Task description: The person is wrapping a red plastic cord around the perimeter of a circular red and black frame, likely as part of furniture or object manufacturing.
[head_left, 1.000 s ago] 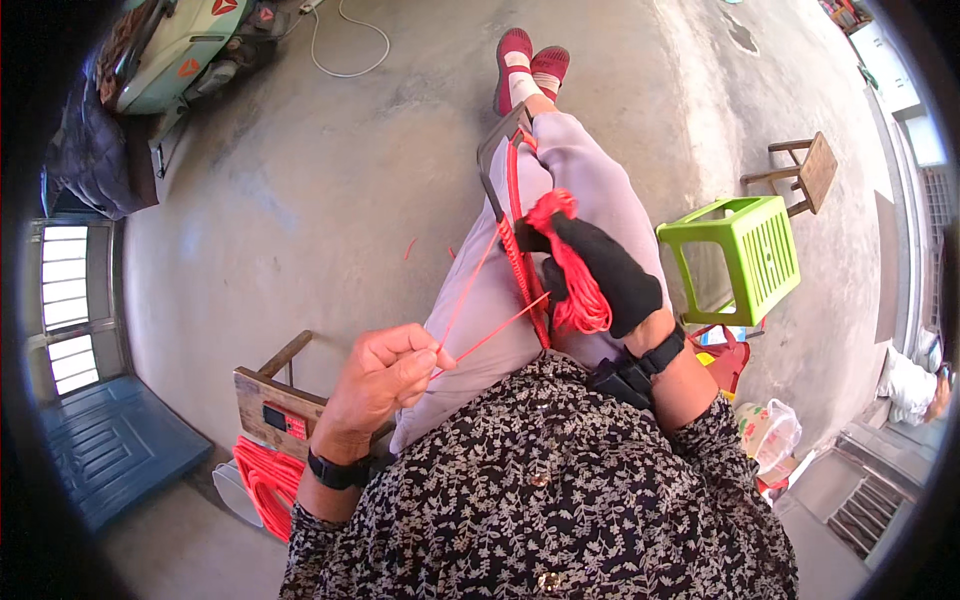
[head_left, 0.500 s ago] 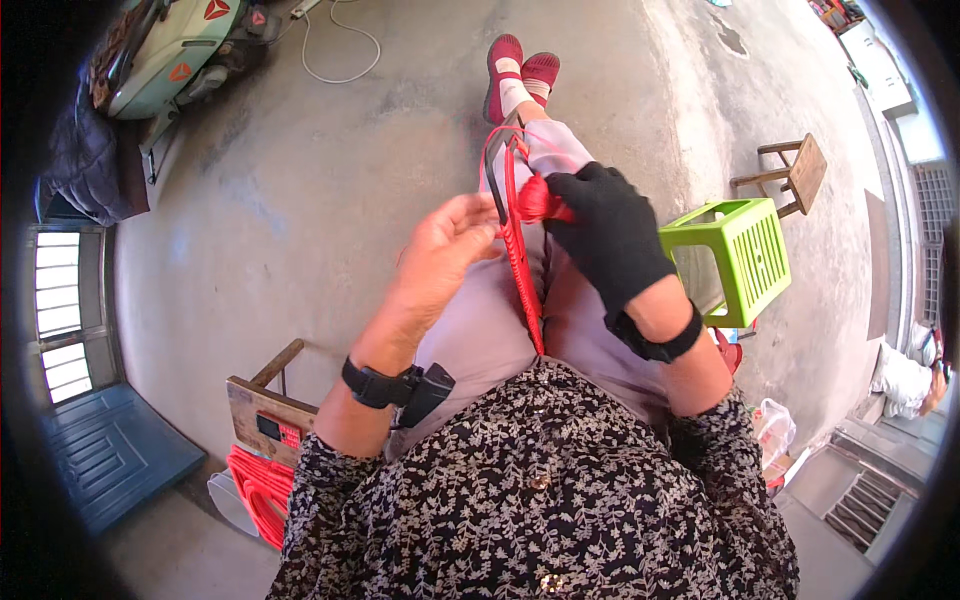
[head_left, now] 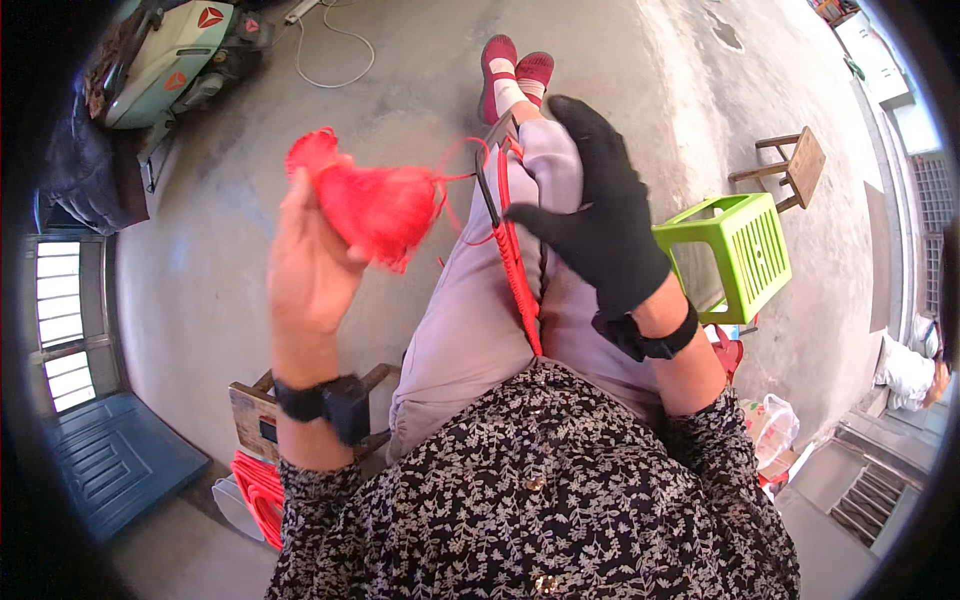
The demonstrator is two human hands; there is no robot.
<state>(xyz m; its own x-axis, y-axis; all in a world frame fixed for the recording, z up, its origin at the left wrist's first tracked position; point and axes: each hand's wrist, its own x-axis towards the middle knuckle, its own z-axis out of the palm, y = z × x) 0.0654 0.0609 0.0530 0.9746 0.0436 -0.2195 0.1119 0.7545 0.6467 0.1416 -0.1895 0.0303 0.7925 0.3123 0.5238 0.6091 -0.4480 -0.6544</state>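
My bare left hand [head_left: 312,255] holds a bundle of red yarn [head_left: 385,208] out to the left of my legs; it is somewhat blurred. From the bundle a loose red strand runs to a narrow dark frame [head_left: 486,185] lying along my lap. Red cord is wrapped tightly round the lower part of this frame, forming a red-bound length [head_left: 520,290] that reaches back toward my waist. My right hand [head_left: 598,215], in a black glove, is open beside the frame, thumb and fingers spread wide, with the thumb tip close to the wrapped part.
A green plastic stool [head_left: 755,262] stands close on my right, with a small wooden stool [head_left: 803,168] beyond it. At my left are a wooden stool [head_left: 250,415] and red material [head_left: 258,490]. A scooter [head_left: 170,65] and a white cable [head_left: 335,82] are at the far left.
The red yarn bundle has passed from my gloved right hand to my left, which has swung out leftward. My right hand's fingers have spread open near the frame.
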